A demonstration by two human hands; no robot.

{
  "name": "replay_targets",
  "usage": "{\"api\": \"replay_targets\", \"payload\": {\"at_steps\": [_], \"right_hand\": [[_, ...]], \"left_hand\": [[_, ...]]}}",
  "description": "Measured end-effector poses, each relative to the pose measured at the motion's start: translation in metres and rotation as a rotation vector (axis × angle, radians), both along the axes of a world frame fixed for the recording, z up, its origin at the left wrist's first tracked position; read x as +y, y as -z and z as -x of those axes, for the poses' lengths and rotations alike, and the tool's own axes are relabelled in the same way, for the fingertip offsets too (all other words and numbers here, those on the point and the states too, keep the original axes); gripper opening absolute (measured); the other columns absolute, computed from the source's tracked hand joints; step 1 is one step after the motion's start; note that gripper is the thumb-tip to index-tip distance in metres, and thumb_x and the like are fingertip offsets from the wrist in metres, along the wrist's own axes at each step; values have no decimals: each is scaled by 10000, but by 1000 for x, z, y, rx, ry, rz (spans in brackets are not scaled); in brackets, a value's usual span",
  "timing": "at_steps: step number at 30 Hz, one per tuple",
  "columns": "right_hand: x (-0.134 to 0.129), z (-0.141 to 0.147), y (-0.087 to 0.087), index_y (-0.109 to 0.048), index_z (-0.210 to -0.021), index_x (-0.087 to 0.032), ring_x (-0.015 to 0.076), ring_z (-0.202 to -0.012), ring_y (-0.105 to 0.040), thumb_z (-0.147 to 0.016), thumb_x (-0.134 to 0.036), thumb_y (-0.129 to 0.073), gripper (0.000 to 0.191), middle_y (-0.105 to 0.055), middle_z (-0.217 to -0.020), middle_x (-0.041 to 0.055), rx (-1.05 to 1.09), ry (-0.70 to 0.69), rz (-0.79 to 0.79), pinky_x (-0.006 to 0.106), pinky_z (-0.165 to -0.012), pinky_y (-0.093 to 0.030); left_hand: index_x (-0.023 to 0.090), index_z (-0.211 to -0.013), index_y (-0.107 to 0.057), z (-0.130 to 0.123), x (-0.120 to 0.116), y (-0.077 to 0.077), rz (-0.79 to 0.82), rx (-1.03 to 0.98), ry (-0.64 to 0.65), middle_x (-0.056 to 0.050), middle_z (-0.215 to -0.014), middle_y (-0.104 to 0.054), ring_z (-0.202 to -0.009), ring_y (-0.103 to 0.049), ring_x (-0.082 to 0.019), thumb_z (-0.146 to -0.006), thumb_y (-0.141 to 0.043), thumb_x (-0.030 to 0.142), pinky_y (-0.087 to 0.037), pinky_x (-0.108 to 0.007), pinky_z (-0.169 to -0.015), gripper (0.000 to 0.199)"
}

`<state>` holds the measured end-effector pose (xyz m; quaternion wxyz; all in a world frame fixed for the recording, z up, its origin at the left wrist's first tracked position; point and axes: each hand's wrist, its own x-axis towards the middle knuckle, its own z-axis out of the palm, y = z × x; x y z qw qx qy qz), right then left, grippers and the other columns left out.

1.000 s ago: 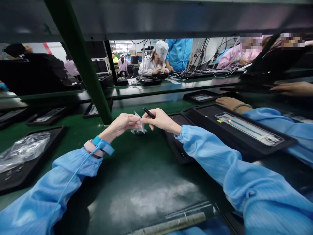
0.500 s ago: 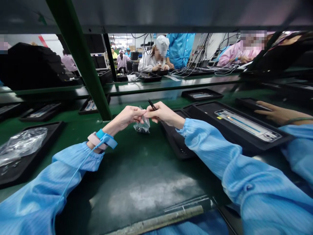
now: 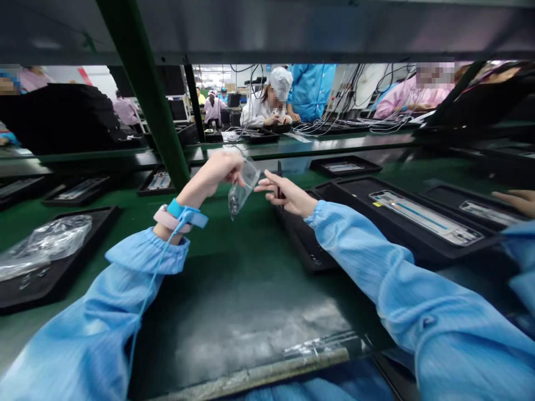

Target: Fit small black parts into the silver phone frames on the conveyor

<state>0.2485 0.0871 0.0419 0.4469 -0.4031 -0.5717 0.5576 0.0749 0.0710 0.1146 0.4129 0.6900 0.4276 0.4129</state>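
My left hand [image 3: 223, 168] is closed on the top of a small clear plastic bag [image 3: 241, 195]. The bag hangs tilted above the green bench, with small dark parts gathered in its lower corner. Just right of its mouth is my right hand [image 3: 292, 196], fingers stretched toward the bag. A thin black pen-like tool [image 3: 280, 171] stands upright, held between the fingers of that hand; its exact kind does not show. Beneath my right forearm lies a black tray [image 3: 311, 259] with a few tiny parts in it.
At left, a black tray [image 3: 90, 253] carries a crumpled clear bag [image 3: 62, 236]. Rightward, a black tray [image 3: 346, 192] holds a long device frame [image 3: 426, 217]. A co-worker's hand [image 3: 518, 200] reaches in at far right. A green post [image 3: 152, 106] slants down behind my left hand.
My left hand has lifted and turned, tipping the bag sideways. My right hand has come off the bag and its fingers have spread. The co-worker's hand has drawn back to the right.
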Motion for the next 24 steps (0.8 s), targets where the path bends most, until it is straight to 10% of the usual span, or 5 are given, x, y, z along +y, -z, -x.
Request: {"api": "replay_targets", "payload": {"at_steps": [5,13,24], "right_hand": [[-2,1,15,-527,-827,-89,47,-451,-433,-824,-651,-338,593,-635,-945,213,167,-209,398,131,-252,-168],[-25,-33,-27,-561,-852,-118,5,-340,-229,-928,-460,-308,431,-576,-709,28,369,-70,242,121,-241,-149],[-16,-133,-3,-470,-672,-131,9,-350,-380,-792,-201,-626,209,-598,-604,33,-68,269,30,110,-264,-163]], "left_hand": [[160,-483,-402,-27,11,-18,-71,-196,45,24,-433,-437,-428,-470,-74,-631,-406,86,-352,-196,-459,166],[171,-555,-411,-51,35,-17,-146,-292,212,44,-512,-470,-503,-460,-62,-678,-453,158,-417,-204,-574,131],[132,-582,-586,-67,69,61,46,331,458,7,-532,-584,-511,-509,-96,-688,-637,280,-348,-206,-478,189]]}}
